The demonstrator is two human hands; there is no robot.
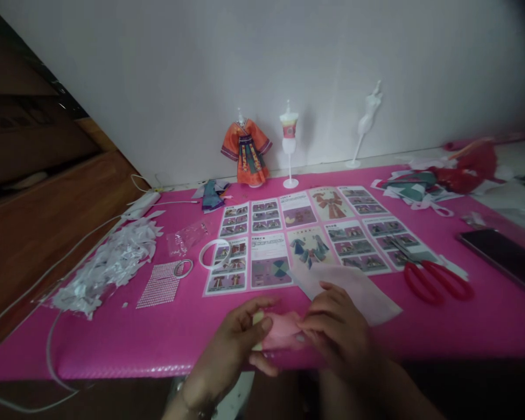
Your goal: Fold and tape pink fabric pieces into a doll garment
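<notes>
One pale wall (179, 87) backs a pink table (126, 344), at whose near edge both hands work. On the table, in descending size: a printed sheet (269, 240) lies unfolded at the centre; a clear bag (109, 265) of white pieces lies to the left; a pale paper (367, 289) overlaps the sheet's near edge, just beyond the right hand; a dark phone (503, 256) lies at far right. Three small dress forms stand near the wall: one in an orange robe (246, 151), one with a pink band (290, 129), one bare (366, 116). Red-handled scissors (415, 265) lie right of the paper, blades over the sheet.

The left hand (240, 332) grips the left end of a pink piece (282, 326), thumb on top. The right hand (339, 318) pinches its right end between bent fingertips. The piece is held between the hands, above the table's near edge and left of the paper. Its long axis runs side to side, from hand to hand; both hands touch it, so neither is nearer. Whether it is folded cannot be told through the blur.

Smaller items: a bead sheet (157, 286), a tape ring (202, 256) and, smallest, a yellow strip (258, 329) at the piece's left end.
</notes>
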